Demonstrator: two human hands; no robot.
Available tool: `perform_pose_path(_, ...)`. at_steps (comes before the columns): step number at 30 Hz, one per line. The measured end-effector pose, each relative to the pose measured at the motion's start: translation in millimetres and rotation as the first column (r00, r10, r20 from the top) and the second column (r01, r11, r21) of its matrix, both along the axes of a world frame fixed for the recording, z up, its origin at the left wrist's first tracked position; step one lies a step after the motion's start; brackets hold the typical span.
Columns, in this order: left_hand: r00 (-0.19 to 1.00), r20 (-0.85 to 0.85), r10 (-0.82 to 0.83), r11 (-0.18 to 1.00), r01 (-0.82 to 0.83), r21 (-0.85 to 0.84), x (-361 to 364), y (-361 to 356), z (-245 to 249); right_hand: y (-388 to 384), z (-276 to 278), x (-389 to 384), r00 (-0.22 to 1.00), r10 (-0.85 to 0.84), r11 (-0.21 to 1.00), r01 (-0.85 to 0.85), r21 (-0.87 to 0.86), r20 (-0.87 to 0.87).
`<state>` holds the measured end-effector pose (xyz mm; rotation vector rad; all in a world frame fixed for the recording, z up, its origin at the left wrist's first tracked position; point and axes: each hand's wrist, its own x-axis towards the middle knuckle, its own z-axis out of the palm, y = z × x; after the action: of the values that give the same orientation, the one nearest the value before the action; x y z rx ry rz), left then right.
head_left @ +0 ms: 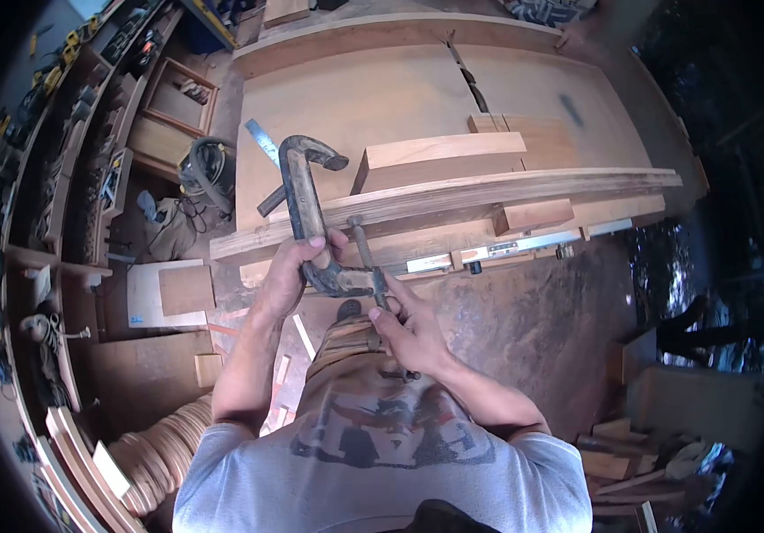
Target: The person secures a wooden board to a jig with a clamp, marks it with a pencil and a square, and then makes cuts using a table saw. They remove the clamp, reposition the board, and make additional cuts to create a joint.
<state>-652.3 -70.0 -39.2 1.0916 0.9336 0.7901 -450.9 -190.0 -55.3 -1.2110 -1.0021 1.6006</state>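
A large, worn C-clamp (308,209) hangs in front of my body, over the near edge of the workbench. My left hand (288,271) is closed around the lower part of its frame. My right hand (408,330) grips the clamp's screw near the threaded end of the frame. The screw's foot (355,220) points toward the bench, and the clamp's hooked jaw (333,163) is over the bench top. Just beyond lies a long laminated wood strip (453,199), with a thick wooden block (444,149) behind it.
The workbench (346,89) carries a metal ruler (263,142) and a small block (537,216). A spirit level (524,244) runs along its near edge. Tool shelves (71,133) stand left, beside a coiled hose (208,169). Wood offcuts (608,464) are piled at lower right.
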Motion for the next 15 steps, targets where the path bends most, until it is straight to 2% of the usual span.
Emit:
perform_pose_path(1, 0.998, 0.057, 0.027, 0.999, -0.025, -0.03, -1, 6, -1, -5, -1, -10, 1.0, -0.023, 1.0, 0.023, -0.004, -0.005)
perform_pose_path(5, 0.993, 0.117, -0.006, 0.982, 0.028, -0.187, -20, 65, 5, -20, -22, -48, 0.954, -0.182, 0.98, 0.157, 0.12, 0.237)
perform_pose_path(7, 0.985, 0.171, 0.021, 0.941, 0.039, -0.337, -19, 99, 4, -26, -26, -59, 0.915, -0.248, 0.966, 0.208, 0.156, 0.317)
perform_pose_path(8, 0.981, 0.191, 0.037, 0.912, 0.045, -0.407, -17, 112, 3, -26, -24, -62, 0.912, -0.251, 0.968, 0.227, 0.11, 0.324)
perform_pose_path(10, 0.988, 0.152, -0.02, 0.931, 0.074, -0.359, -15, 127, -13, -18, -16, -61, 0.906, -0.253, 0.966, 0.257, 0.036, 0.338)
perform_pose_path(13, 0.987, 0.159, -0.021, 0.923, 0.081, -0.376, -7, 131, -22, -19, -24, -65, 0.858, -0.298, 0.954, 0.275, 0.115, 0.418)
perform_pose_path(15, 0.987, 0.154, -0.038, 0.927, 0.092, -0.363, -5, 127, -23, -28, -25, -71, 0.851, -0.297, 0.953, 0.292, 0.079, 0.434)
